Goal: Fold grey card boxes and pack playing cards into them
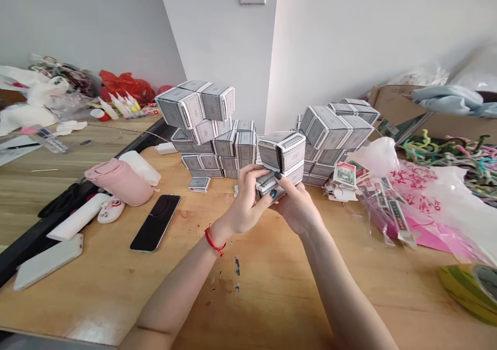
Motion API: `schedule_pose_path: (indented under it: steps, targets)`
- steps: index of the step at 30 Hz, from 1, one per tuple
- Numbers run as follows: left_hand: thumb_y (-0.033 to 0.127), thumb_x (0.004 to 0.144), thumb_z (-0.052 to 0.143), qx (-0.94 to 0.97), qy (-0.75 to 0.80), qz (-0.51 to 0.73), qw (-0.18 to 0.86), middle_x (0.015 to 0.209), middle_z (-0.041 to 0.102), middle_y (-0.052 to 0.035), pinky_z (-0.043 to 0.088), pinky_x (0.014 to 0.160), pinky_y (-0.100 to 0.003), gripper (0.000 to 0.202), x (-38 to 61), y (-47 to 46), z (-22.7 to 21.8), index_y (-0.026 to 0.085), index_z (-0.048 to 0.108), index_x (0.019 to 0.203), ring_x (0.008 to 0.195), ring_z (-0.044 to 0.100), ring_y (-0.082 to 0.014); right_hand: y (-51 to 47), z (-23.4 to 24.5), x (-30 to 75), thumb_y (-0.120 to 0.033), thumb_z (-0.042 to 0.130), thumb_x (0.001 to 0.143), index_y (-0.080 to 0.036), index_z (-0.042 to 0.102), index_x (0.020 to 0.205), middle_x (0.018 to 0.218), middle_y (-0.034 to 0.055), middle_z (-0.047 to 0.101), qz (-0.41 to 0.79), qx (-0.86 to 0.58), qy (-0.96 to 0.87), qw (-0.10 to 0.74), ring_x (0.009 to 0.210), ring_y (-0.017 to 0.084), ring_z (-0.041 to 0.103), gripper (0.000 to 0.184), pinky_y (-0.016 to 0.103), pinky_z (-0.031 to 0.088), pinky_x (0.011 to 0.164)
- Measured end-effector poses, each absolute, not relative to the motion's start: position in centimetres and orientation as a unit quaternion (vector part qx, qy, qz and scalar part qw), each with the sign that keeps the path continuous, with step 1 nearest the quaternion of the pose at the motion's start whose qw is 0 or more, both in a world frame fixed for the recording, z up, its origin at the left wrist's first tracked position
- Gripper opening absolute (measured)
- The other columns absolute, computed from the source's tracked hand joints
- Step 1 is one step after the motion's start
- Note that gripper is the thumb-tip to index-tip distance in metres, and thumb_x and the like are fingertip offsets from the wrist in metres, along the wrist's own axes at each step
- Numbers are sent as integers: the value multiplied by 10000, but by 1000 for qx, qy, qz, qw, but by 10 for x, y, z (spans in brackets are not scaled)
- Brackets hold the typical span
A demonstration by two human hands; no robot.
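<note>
at far left a black phone (155, 223) lies on the wooden table (272, 308), below a stack of grey-patterned boxes (205, 132). the left hand (246, 202), a red string bracelet (212, 240) at its wrist, and the right hand (293, 205) curl in a narrow grip around a small paper box (276, 185), their fingers hiding much of it, so its lower edge is hard to make out. another box (281, 152) sits touching its top, just behind the grip. a second stack (330, 132) stands further right.
</note>
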State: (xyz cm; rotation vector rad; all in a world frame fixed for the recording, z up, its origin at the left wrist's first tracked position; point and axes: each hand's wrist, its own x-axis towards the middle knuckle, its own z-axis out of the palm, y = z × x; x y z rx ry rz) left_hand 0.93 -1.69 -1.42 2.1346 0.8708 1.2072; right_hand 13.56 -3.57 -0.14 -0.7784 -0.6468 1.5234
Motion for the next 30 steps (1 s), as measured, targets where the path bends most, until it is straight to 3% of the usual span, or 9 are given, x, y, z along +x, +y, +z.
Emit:
schedule_pose_path:
  steps: [6, 12, 21, 30]
  targets:
    - [266, 844, 449, 773, 317, 489, 251, 1208, 257, -105, 270, 1018, -461, 332, 15, -19, -22, 229, 315, 1145, 1223, 249, -241, -38, -2, 129, -278, 660, 693, -247, 538, 977, 1014, 12, 632, 655, -320, -277, 626, 894, 162, 596, 310, 339, 496, 753]
    - [283, 873, 353, 768, 296, 501, 268, 1215, 237, -104, 259, 1013, -487, 281, 14, -19, -24, 237, 297, 1144, 1235, 234, -242, -39, -1, 128, -266, 659, 696, -263, 515, 983, 978, -5, 630, 658, -319, -271, 626, 853, 146, 593, 321, 302, 498, 686]
    - [264, 883, 293, 763, 311, 506, 255, 1240, 232, -121, 254, 1015, -468, 257, 17, -21, -26, 218, 256, 1133, 1231, 231, -216, -38, -1, 127, -296, 643, 705, -257, 533, 1025, 1095, 25, 600, 656, -327, -296, 613, 973, 188, 563, 340, 337, 494, 726]
    - [273, 887, 285, 777, 320, 487, 239, 1246, 234, -139, 258, 1013, -449, 265, 15, -22, -26, 201, 244, 1139, 1228, 243, -215, -35, -6, 128, -288, 665, 671, -262, 539, 1006, 1034, 10, 628, 660, -326, -281, 615, 894, 181, 594, 359, 321, 501, 688]
